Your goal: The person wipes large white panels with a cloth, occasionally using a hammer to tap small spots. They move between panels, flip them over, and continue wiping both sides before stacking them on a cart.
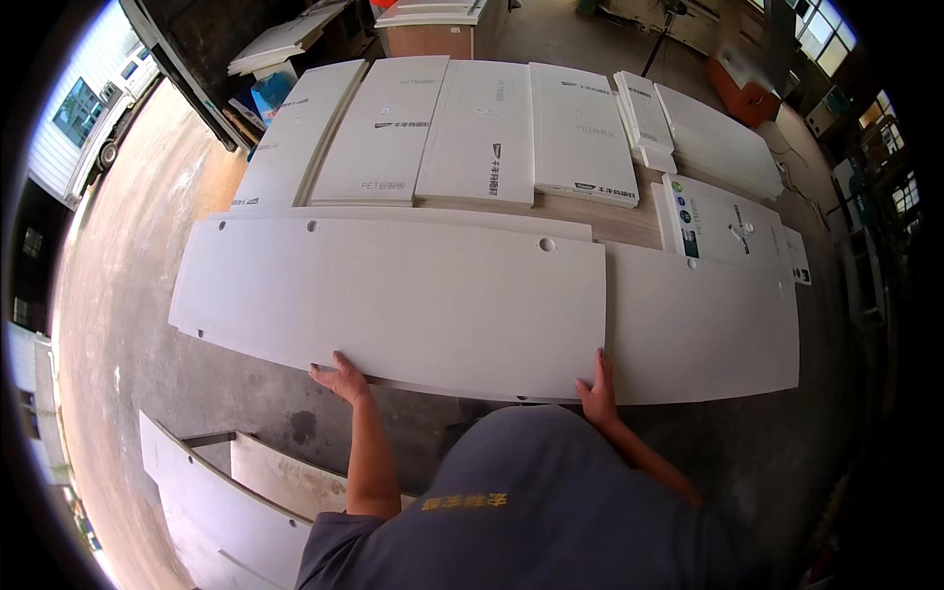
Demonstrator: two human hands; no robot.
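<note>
A long white panel (423,305) with several round holes near its edges lies in front of me. My left hand (344,379) grips its near long edge, left of the middle, with the thumb apart from the fingers. At the panel's near right corner, my right hand (598,393) holds the short edge, fingers pointing away from me. Another white panel (703,329) lies under it and sticks out to the right. How far the fingers reach underneath is hidden.
Beyond are stacks of white printed boards (482,138), with more boards (737,226) at the right. A white panel (216,511) stands on edge at the lower left, beside a frame-like piece. A red-brown box (742,93) stands far right; a truck (118,108) is outside.
</note>
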